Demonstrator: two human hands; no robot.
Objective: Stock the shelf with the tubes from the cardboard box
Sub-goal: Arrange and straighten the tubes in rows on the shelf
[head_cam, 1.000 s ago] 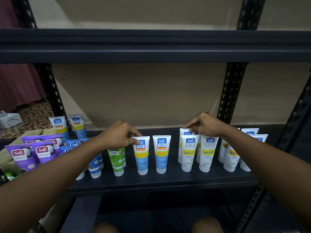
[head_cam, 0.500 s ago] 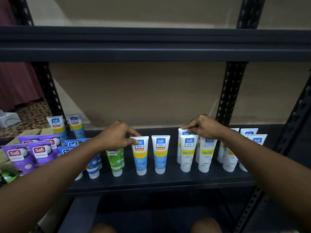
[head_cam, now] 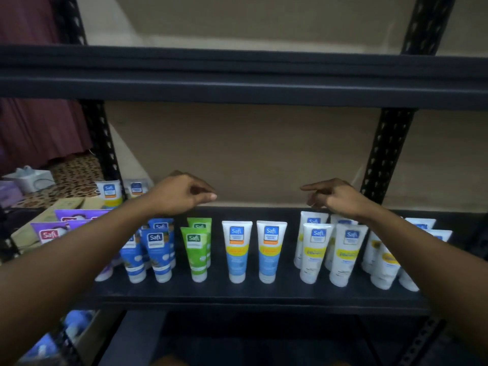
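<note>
Head view: tubes [head_cam: 237, 250] are stood cap-down in rows on the dark shelf [head_cam: 264, 295]. Both hands are held empty just above them, the left hand [head_cam: 179, 198] loosely curled, the right hand [head_cam: 339, 199] relaxed with 1 finger extended. Purple tubes [head_cam: 48, 233] are seen in the cardboard box [head_cam: 25, 235] at the left.

2 bare arms reach forward, 1 from the near left and 1 from the near right. The left hand [head_cam: 182, 195] is palm down with its fingers loosely curled under, holding nothing. The right hand [head_cam: 336, 198] is palm down too, pointing 1 finger left, holding nothing.
</note>
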